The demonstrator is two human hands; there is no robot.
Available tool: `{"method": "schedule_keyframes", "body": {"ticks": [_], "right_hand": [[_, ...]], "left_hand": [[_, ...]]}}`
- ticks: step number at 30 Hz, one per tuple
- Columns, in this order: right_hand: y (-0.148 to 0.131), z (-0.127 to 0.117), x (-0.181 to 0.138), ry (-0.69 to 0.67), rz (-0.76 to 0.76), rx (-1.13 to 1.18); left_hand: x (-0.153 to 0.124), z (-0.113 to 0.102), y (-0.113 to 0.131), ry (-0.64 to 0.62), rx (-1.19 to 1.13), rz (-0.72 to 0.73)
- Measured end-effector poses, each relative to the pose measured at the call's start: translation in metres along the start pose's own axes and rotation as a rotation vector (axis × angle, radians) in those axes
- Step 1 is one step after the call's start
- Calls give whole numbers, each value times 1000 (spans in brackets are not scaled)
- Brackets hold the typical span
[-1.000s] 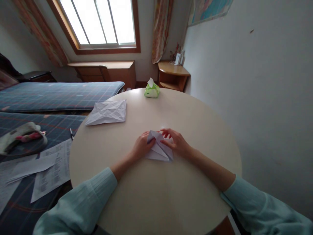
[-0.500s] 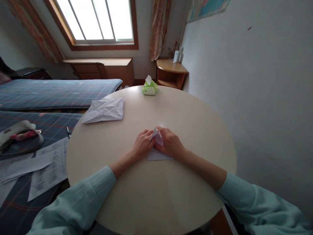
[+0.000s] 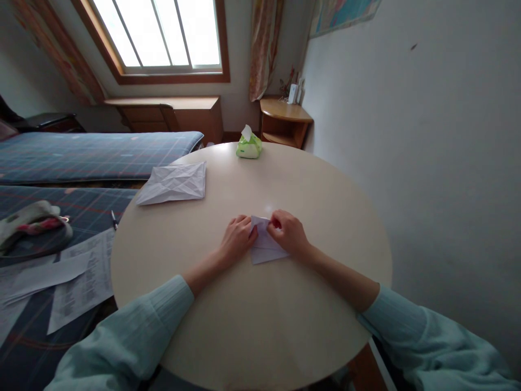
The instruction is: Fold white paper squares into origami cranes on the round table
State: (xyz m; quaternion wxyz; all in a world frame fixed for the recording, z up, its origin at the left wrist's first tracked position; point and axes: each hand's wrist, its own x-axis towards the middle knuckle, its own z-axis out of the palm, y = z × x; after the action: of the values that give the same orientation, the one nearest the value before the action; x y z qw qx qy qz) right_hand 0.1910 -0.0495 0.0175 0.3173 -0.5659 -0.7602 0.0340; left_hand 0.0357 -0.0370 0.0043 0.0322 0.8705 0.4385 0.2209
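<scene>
A small folded sheet of white paper (image 3: 266, 251) lies on the round cream table (image 3: 244, 320) between my hands. My left hand (image 3: 238, 239) is closed at the paper's left edge, its thumb on top of the sheet. My right hand (image 3: 290, 233) has its fingers curled in, with thumb and fingertips pinched at the paper's upper right side. That hand hides the sheet's right part. Creases cross the paper, and its top now lies nearly flat.
A larger creased sheet of paper (image 3: 175, 182) rests at the table's left rim. At the far edge stands a green tissue pack (image 3: 249, 146). Printed sheets (image 3: 81, 277), a pen (image 3: 114, 219) and a bag-like item (image 3: 35, 228) lie on the bed to the left. A white wall (image 3: 439, 163) is at right.
The paper's raised pointed flap has gone down, and the sheet lies flatter, slightly turned. My right hand has drawn a little to the right with its fingers curled; my left hand has barely moved.
</scene>
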Motion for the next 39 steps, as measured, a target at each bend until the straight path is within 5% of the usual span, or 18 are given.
{"method": "schedule_keyframes", "body": {"ticks": [7, 13, 17, 25, 31, 35, 39], "right_hand": [[-1, -2, -2, 70, -21, -43], [-5, 4, -4, -53, -8, -76], [-2, -1, 0, -11, 56, -106], [-3, -3, -1, -3, 49, 4], [-2, -5, -5, -77, -121, 205], [9, -5, 0, -71, -17, 489], [17, -3, 4, -264, 3, 733]], "left_hand": [[-1, -2, 2, 32, 33, -4], [-2, -3, 6, 75, 93, 52], [-1, -3, 7, 85, 110, 58], [-1, 0, 5, 178, 71, -32], [0, 0, -7, 248, -215, -145], [2, -2, -18, 186, -541, -232], [0, 2, -25, 117, -823, -284]]}}
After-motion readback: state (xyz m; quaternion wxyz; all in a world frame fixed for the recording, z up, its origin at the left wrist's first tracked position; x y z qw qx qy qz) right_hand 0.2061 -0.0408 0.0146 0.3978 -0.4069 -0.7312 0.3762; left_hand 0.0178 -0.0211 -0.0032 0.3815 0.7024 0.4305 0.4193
